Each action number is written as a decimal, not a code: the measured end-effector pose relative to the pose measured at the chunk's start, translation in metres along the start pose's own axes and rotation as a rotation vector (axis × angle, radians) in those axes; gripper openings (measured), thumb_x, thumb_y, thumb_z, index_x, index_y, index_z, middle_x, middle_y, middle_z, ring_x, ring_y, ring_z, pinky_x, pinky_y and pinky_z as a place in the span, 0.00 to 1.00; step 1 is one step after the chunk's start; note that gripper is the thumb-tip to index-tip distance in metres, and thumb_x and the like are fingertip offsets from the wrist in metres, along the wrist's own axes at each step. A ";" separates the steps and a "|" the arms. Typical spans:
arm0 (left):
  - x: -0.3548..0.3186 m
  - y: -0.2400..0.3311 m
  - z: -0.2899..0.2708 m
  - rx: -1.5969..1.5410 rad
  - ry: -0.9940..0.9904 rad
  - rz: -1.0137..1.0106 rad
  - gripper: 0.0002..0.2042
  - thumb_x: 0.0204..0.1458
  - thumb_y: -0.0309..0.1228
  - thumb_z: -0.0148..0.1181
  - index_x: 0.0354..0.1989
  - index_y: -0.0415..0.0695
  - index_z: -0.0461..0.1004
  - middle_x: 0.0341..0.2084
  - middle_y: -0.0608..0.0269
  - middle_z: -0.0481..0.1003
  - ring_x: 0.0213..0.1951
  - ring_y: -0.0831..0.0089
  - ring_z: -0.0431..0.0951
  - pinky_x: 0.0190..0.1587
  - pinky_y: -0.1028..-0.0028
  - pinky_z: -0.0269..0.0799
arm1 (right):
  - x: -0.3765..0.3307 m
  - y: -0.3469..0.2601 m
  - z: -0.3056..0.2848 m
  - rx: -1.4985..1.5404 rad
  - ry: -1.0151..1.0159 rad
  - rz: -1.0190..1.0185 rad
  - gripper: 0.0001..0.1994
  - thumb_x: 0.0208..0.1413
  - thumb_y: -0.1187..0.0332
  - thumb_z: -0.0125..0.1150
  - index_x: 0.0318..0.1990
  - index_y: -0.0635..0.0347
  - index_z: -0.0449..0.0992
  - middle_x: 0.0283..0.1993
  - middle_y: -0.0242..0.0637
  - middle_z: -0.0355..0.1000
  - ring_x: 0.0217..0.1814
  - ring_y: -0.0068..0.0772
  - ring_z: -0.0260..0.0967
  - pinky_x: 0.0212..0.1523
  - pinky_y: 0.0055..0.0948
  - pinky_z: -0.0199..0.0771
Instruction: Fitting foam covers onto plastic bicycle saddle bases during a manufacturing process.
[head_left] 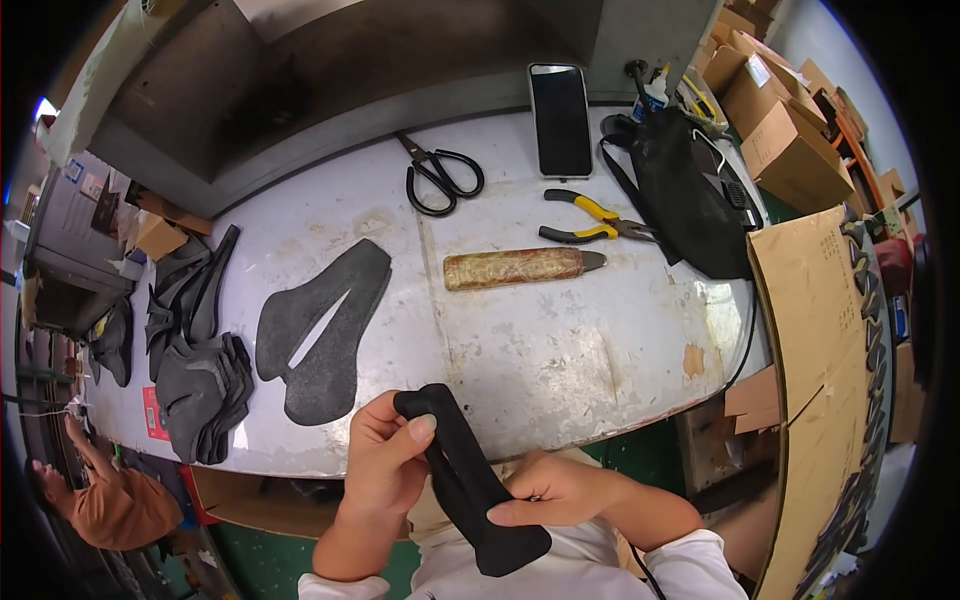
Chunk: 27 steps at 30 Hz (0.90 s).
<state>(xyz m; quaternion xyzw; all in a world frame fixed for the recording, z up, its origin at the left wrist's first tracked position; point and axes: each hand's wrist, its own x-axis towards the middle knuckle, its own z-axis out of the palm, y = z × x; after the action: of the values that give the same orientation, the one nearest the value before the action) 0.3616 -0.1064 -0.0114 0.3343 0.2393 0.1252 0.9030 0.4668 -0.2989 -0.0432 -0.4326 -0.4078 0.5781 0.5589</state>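
Both hands hold a long black folded piece of soft material [470, 500] over the table's near edge, slanting down to the right, with a lengthwise opening in it. My left hand [385, 465] pinches its upper end, thumb on top. Lower down, my right hand [560, 490] grips its side with the thumb pressed on it; the other fingers are partly hidden behind. On the table beyond lies a flat dark grey cut piece [335, 375] with a slit in its middle. A knife with a tape-wrapped handle [510, 270] rests to the right of that piece.
Black-handled scissors [440, 180], yellow-and-black pliers [595, 220], a phone [560, 120] and a black bag [685, 190] lie farther back. Stacked dark pieces [200, 395] are at left. A cardboard sheet [810, 370] stands at right. Another person [125, 500] is at far left.
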 end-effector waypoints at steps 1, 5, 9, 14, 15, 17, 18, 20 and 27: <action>0.001 0.000 -0.001 -0.003 0.007 0.014 0.07 0.51 0.22 0.63 0.38 0.36 0.76 0.31 0.56 0.80 0.30 0.72 0.81 0.36 0.73 0.79 | 0.000 -0.002 0.000 -0.027 -0.008 -0.049 0.23 0.63 0.62 0.58 0.17 0.66 0.66 0.13 0.29 0.56 0.16 0.18 0.48 0.17 0.28 0.49; -0.002 0.003 -0.005 0.026 0.028 0.036 0.07 0.51 0.22 0.63 0.37 0.36 0.76 0.31 0.55 0.80 0.30 0.71 0.81 0.35 0.72 0.79 | -0.005 0.005 -0.003 -0.075 -0.035 0.004 0.24 0.61 0.60 0.61 0.17 0.64 0.63 0.13 0.29 0.52 0.17 0.20 0.46 0.18 0.28 0.49; -0.001 0.011 -0.006 0.051 0.015 0.076 0.08 0.50 0.24 0.64 0.37 0.36 0.75 0.30 0.54 0.80 0.30 0.69 0.81 0.33 0.70 0.80 | -0.013 0.002 -0.005 -0.085 0.011 -0.058 0.23 0.61 0.60 0.61 0.19 0.64 0.61 0.14 0.30 0.51 0.18 0.21 0.47 0.19 0.28 0.49; 0.000 0.015 -0.012 0.025 0.030 0.145 0.08 0.51 0.25 0.63 0.38 0.36 0.74 0.31 0.53 0.80 0.30 0.67 0.82 0.35 0.68 0.80 | -0.012 0.002 -0.003 -0.032 0.033 -0.081 0.23 0.65 0.61 0.56 0.19 0.62 0.57 0.16 0.30 0.51 0.19 0.22 0.45 0.20 0.30 0.48; 0.000 0.015 -0.012 0.027 0.029 0.147 0.08 0.51 0.25 0.63 0.38 0.36 0.74 0.31 0.53 0.80 0.30 0.67 0.82 0.35 0.68 0.80 | -0.013 0.005 -0.003 -0.033 0.032 -0.083 0.23 0.65 0.61 0.56 0.19 0.62 0.57 0.16 0.30 0.51 0.19 0.22 0.45 0.20 0.30 0.48; 0.001 0.017 -0.012 -0.022 0.000 0.129 0.09 0.51 0.26 0.64 0.38 0.36 0.74 0.31 0.54 0.79 0.30 0.67 0.82 0.36 0.68 0.80 | -0.013 0.011 -0.004 0.082 0.058 -0.114 0.24 0.63 0.58 0.58 0.19 0.62 0.58 0.16 0.29 0.51 0.19 0.22 0.45 0.21 0.30 0.48; 0.001 0.017 -0.011 -0.021 -0.003 0.132 0.09 0.51 0.26 0.64 0.38 0.36 0.74 0.31 0.54 0.79 0.30 0.67 0.82 0.36 0.68 0.80 | -0.012 0.016 -0.007 0.079 0.058 -0.118 0.24 0.63 0.58 0.58 0.19 0.62 0.58 0.16 0.29 0.51 0.19 0.22 0.45 0.21 0.30 0.48; -0.002 0.012 -0.006 -0.084 -0.091 0.042 0.11 0.51 0.27 0.64 0.41 0.37 0.74 0.32 0.56 0.79 0.33 0.66 0.82 0.37 0.67 0.81 | -0.009 0.023 -0.010 0.515 -0.176 -0.171 0.25 0.62 0.55 0.59 0.19 0.61 0.61 0.17 0.27 0.54 0.19 0.21 0.49 0.21 0.28 0.49; -0.008 -0.009 0.028 0.163 -0.123 -0.059 0.09 0.50 0.25 0.65 0.38 0.36 0.74 0.38 0.58 0.70 0.37 0.71 0.75 0.40 0.74 0.73 | 0.022 -0.043 0.005 -0.093 0.498 -0.242 0.11 0.52 0.67 0.70 0.32 0.65 0.75 0.29 0.30 0.71 0.26 0.21 0.65 0.29 0.22 0.65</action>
<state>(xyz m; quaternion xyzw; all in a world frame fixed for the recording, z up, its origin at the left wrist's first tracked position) 0.3693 -0.1313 0.0043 0.4065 0.2027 0.0580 0.8890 0.4745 -0.2752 -0.0016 -0.5347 -0.3326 0.3636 0.6864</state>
